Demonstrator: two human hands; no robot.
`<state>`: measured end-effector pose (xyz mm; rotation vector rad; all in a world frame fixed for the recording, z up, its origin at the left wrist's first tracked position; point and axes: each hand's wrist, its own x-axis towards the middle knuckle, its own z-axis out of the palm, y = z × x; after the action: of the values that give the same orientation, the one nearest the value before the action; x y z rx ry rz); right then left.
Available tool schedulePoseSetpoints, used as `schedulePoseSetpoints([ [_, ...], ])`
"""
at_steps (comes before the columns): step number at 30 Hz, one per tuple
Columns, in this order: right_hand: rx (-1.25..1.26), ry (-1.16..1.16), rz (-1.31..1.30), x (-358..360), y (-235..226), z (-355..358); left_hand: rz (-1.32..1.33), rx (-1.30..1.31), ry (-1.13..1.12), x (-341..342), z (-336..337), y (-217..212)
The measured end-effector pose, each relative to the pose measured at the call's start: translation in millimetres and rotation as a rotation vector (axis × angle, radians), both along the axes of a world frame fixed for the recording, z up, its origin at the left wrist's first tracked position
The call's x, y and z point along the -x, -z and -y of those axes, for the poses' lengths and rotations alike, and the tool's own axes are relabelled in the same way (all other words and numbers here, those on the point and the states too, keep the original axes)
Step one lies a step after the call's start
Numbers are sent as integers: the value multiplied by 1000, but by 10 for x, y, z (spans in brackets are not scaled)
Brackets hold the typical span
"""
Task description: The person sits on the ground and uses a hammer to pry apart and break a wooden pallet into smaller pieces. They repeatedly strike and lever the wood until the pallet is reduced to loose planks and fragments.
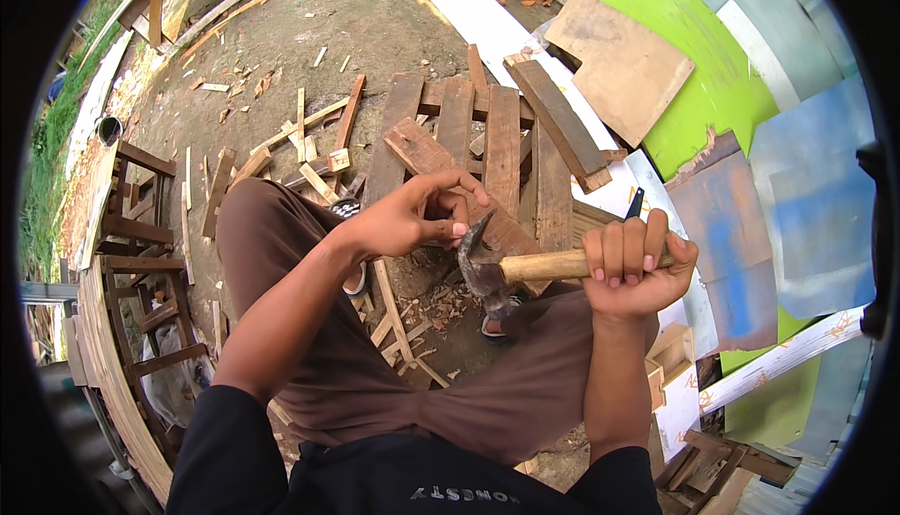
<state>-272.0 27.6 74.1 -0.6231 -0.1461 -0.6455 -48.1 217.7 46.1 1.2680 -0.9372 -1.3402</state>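
Observation:
My right hand [640, 264] is wrapped round the wooden handle of a claw hammer [544, 266], held level above my knee. Its dark metal head points left, toward my left hand [422, 215]. The thumb and fingers of that hand are curled in a pinch close beside the claw; anything small between them cannot be made out. Below both hands a reddish-brown plank [419, 147] lies slantwise across a slatted stack of boards [502, 140], partly hidden by the hammer head. Just behind my right fingers a dark pointed tip [637, 202] sticks up.
A thick wooden beam [558, 117] rests at the stack's right. Beyond it lie a brown board [619, 65] and a green sheet [722, 56]. Loose wood strips [302, 126] litter the dirt. Wooden frames [150, 309] stand at left, and small wooden pieces [717, 468] lie at lower right.

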Motion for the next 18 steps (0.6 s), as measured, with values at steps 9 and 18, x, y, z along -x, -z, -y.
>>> schedulePoseSetpoints([
  [9,17,56,-21,-15,2,-46,-90,-59,-67,89,104,103],
  [18,241,36,44,-7,-85,-237,120,-98,-155,168,203,78],
])
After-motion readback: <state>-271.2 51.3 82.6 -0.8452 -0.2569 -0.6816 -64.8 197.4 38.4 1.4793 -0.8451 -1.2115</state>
